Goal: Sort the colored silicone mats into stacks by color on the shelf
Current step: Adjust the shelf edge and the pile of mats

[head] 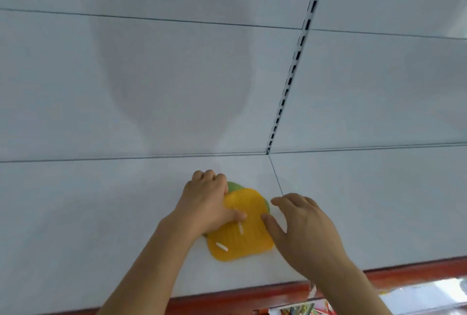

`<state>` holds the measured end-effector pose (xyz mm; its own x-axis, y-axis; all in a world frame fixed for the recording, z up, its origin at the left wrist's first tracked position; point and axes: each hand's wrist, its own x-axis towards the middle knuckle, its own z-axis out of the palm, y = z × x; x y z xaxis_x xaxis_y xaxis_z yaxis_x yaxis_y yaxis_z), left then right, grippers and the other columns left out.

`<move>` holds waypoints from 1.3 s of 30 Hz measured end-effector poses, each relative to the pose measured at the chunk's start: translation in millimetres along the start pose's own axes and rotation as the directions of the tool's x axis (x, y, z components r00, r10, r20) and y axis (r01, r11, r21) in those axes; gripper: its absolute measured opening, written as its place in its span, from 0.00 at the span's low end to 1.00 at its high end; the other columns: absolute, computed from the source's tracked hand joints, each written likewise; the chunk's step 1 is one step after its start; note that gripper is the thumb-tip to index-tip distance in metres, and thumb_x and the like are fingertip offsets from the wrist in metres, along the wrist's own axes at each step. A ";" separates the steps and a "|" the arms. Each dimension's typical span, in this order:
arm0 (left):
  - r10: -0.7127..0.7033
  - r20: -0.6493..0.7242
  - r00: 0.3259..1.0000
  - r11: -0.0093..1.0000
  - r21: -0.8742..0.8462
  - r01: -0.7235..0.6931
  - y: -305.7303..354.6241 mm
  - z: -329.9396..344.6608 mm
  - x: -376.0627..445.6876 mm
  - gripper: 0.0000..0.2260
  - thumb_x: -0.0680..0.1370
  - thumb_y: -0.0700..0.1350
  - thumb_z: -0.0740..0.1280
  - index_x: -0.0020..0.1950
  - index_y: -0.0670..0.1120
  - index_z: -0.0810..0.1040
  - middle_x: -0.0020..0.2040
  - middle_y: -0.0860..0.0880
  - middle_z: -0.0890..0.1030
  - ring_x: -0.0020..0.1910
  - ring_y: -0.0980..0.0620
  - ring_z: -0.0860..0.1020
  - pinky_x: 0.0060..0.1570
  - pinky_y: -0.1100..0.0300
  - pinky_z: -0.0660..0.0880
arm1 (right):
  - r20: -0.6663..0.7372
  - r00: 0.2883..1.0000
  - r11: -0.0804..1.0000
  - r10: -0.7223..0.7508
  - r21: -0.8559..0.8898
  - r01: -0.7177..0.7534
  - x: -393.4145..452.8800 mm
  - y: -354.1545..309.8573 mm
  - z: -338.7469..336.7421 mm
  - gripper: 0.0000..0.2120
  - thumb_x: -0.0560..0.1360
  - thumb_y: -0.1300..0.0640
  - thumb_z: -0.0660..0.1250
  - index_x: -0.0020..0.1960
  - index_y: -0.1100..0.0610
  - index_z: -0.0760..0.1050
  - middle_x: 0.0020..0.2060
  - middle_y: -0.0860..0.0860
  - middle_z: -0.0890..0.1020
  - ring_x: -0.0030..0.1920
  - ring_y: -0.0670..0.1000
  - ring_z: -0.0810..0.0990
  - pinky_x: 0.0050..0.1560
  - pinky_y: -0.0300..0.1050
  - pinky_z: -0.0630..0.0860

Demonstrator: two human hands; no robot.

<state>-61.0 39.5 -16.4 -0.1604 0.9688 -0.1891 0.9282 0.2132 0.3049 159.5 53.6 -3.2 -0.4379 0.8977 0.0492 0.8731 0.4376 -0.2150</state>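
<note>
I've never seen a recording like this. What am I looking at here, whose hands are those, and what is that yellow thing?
There is no machine here: a person wears a camera on the head, so this single picture looks forward and down over their own two bare arms. The white surface is a shelf with a red front edge, and behind it stands a white back panel with a slotted rail.

On the shelf lies a yellow silicone mat, flower-like in outline, on top of a green mat that peeks out at the far edge. The left hand has the yellow mat in its grip, thumb on top and fingers curled over the far edge. The right hand rests beside the mat, thumb touching its right edge, holding nothing.
</note>
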 end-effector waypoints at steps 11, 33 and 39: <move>0.227 -0.055 0.972 0.972 -0.041 -0.230 13.8 -15.1 -27.1 0.11 0.79 0.46 0.65 0.42 0.53 0.64 0.37 0.52 0.73 0.41 0.46 0.75 0.34 0.53 0.62 | -0.061 0.998 0.999 0.034 0.025 -0.032 -1.0 -1.3 -2.8 0.21 0.80 0.38 0.57 0.65 0.46 0.78 0.61 0.43 0.81 0.61 0.49 0.78 0.56 0.46 0.80; -0.334 -0.112 0.936 0.720 -0.671 0.177 -107.3 -33.8 -87.6 0.08 0.85 0.46 0.64 0.58 0.55 0.81 0.55 0.57 0.85 0.55 0.55 0.82 0.61 0.49 0.78 | 0.491 0.820 0.898 -0.294 -0.152 0.413 16.5 -72.1 -14.1 0.15 0.73 0.47 0.64 0.56 0.53 0.76 0.55 0.51 0.74 0.57 0.58 0.76 0.54 0.55 0.79; -0.345 -0.107 0.932 0.718 -0.670 0.189 -103.9 -34.5 -91.7 0.07 0.85 0.47 0.63 0.58 0.54 0.80 0.54 0.54 0.85 0.54 0.53 0.82 0.60 0.48 0.78 | 0.377 0.873 0.884 -0.310 -0.223 0.411 15.8 -88.2 -3.1 0.09 0.76 0.61 0.59 0.51 0.55 0.77 0.50 0.54 0.80 0.51 0.60 0.82 0.45 0.51 0.76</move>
<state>-154.3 -67.1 1.5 -0.5062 0.8431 -0.1813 0.4111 0.4207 0.8087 76.3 29.3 19.5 -0.7339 0.6283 -0.2581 0.6400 0.7669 0.0474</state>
